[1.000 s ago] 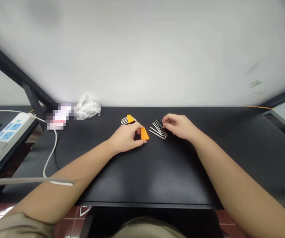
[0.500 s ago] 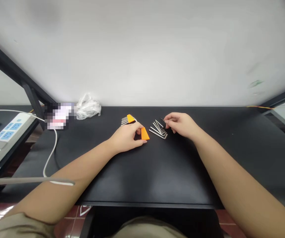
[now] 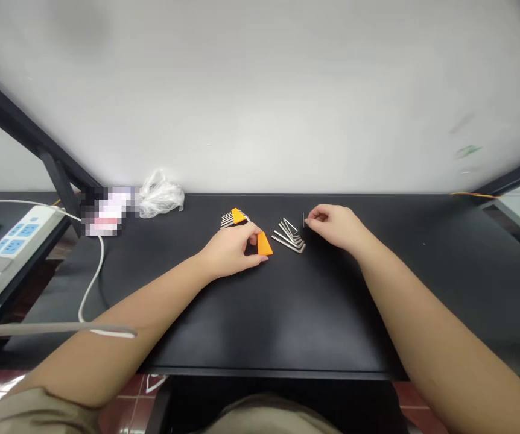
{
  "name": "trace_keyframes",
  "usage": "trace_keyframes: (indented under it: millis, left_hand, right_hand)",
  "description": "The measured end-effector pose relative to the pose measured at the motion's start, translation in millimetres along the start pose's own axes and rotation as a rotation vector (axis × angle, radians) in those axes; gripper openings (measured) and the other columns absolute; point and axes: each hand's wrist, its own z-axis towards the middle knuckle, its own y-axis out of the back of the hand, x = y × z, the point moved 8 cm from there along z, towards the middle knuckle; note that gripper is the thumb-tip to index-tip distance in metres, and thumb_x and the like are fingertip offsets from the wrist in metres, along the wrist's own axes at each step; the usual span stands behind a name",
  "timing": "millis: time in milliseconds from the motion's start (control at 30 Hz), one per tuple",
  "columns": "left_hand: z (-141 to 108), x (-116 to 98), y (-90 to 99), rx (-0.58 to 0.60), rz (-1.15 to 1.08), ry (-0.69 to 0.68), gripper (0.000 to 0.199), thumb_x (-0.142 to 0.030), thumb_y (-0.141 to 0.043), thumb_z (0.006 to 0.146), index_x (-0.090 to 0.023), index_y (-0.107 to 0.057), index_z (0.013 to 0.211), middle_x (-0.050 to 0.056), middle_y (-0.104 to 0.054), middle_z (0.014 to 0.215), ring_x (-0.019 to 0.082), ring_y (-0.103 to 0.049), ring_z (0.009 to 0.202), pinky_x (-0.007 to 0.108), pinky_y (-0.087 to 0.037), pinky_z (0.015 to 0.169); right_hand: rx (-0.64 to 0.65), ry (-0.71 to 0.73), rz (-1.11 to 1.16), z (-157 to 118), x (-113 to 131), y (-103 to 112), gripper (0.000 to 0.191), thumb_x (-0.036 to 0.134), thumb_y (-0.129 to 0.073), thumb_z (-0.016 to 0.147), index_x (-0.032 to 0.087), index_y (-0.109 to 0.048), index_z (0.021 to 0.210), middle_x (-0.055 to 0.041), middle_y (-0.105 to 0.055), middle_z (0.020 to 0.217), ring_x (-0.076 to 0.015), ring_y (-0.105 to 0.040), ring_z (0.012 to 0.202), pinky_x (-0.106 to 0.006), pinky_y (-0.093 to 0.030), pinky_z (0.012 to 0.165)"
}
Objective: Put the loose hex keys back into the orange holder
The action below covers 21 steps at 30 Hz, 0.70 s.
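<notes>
My left hand [image 3: 233,250] rests on the black table [image 3: 269,325], thumb and fingers closed around an orange hex key holder [image 3: 264,244]. Just beyond its knuckles lies a second orange holder [image 3: 238,216] with several metal hex keys in it. Between my hands, several loose L-shaped hex keys [image 3: 289,236] lie fanned out on the tabletop. To their right, my right hand [image 3: 335,226] pinches a small thin hex key [image 3: 304,220] between thumb and fingertips. The key stands roughly upright in the view, apart from the loose ones.
A crumpled clear plastic bag [image 3: 161,194] lies at the back left, beside a blurred-out item [image 3: 106,211]. White power strips [image 3: 13,241] are at the far left. A pale cable [image 3: 90,289] loops over the table near my left forearm. A white wall [image 3: 287,102] rises behind.
My right hand has moved slightly right, and the small hex key in it has turned from slanting leftward to nearly upright. My left hand and the loose keys look unmoved.
</notes>
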Motion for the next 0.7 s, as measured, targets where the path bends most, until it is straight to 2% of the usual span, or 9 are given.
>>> trace_keyframes:
  millis: [67, 200, 367, 533, 700]
  left_hand:
    - [0, 0, 0.3, 0.0, 0.003, 0.007, 0.038, -0.041, -0.077, 0.08, -0.025, -0.061, 0.111, 0.0, -0.071, 0.101, 0.015, -0.065, 0.081, 0.028, -0.048, 0.069]
    - [1, 1, 0.3, 0.002, 0.007, 0.018, 0.04, -0.041, -0.077, 0.079, -0.024, -0.061, 0.112, 0.0, -0.071, 0.099, 0.016, -0.066, 0.081, 0.028, -0.048, 0.069]
    - [1, 0, 0.3, 0.002, 0.009, 0.013, 0.04, -0.041, -0.077, 0.079, -0.025, -0.061, 0.112, -0.001, -0.071, 0.098, 0.016, -0.066, 0.082, 0.027, -0.048, 0.07]
    - [1, 0, -0.1, 0.006, 0.0, 0.015, 0.039, -0.042, -0.077, 0.08, -0.026, -0.061, 0.112, -0.002, -0.071, 0.1, 0.015, -0.065, 0.081, 0.027, -0.048, 0.069]
    - [2, 0, -0.6, 0.014, 0.004, 0.018, 0.04, -0.043, -0.076, 0.079, -0.025, -0.061, 0.111, -0.001, -0.07, 0.1, 0.015, -0.063, 0.078, 0.027, -0.048, 0.069]
  right_hand:
    - [-0.036, 0.058, -0.043, 0, 6, -1, 0.018, 0.041, -0.066, 0.081, 0.024, -0.072, 0.086, -0.0028, -0.072, 0.091, -0.0192, -0.063, 0.08, -0.031, -0.047, 0.07]
    - [-0.031, 0.093, -0.061, -1, 11, -5, 0.013, 0.033, -0.063, 0.082, 0.023, -0.072, 0.085, -0.0032, -0.071, 0.092, -0.019, -0.062, 0.081, -0.031, -0.047, 0.071]
    - [-0.047, 0.103, -0.071, -1, 11, -4, 0.022, 0.043, -0.066, 0.084, 0.023, -0.072, 0.088, -0.0044, -0.07, 0.094, -0.0193, -0.062, 0.08, -0.031, -0.047, 0.069]
    - [-0.038, 0.164, -0.255, -4, 22, -7, 0.011, 0.027, -0.062, 0.084, 0.021, -0.071, 0.084, -0.0069, -0.069, 0.093, -0.0198, -0.062, 0.08, -0.032, -0.045, 0.072]
    - [0.037, 0.09, -0.463, -9, 25, -7, 0.007, 0.018, -0.062, 0.08, 0.019, -0.068, 0.077, -0.0117, -0.069, 0.087, -0.0227, -0.062, 0.077, -0.032, -0.04, 0.066]
